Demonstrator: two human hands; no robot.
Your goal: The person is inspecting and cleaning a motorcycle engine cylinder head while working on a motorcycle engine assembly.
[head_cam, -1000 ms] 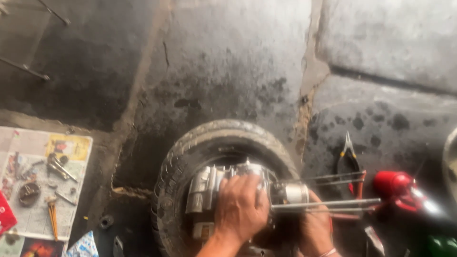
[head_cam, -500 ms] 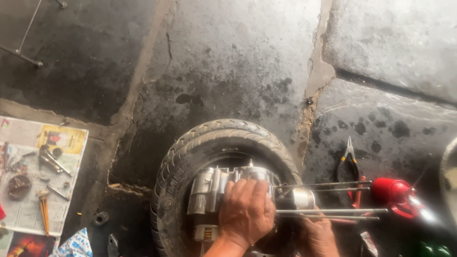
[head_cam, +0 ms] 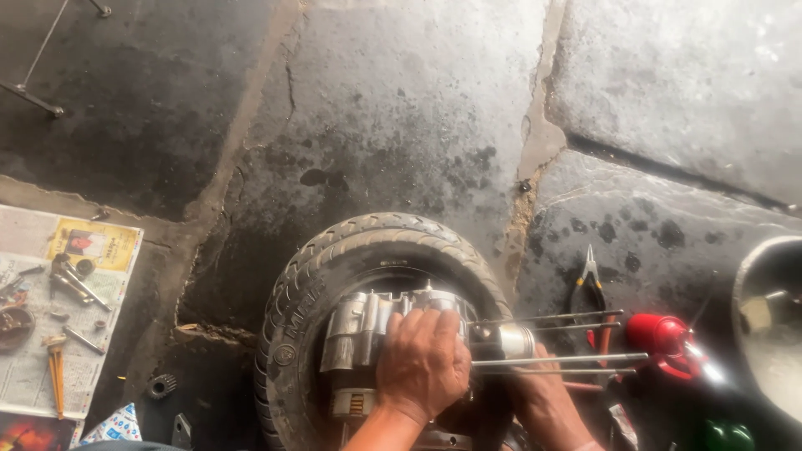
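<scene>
A metal engine block lies inside a black rubber tyre flat on the stone floor. My left hand presses down on top of the block, fingers curled over its casing. My right hand sits lower right, under the long metal studs that stick out to the right past a round silver cylinder part. What the right hand grips is hidden by the studs and the block.
Pliers with dark handles and a red can lie right of the tyre. A metal bowl is at the right edge. A newspaper with bolts and tools lies left. A small gear sits near it.
The view has tilted so the tyre and engine sit lower in the picture. My left hand stays on the block; my right hand has shifted slightly under the studs.
</scene>
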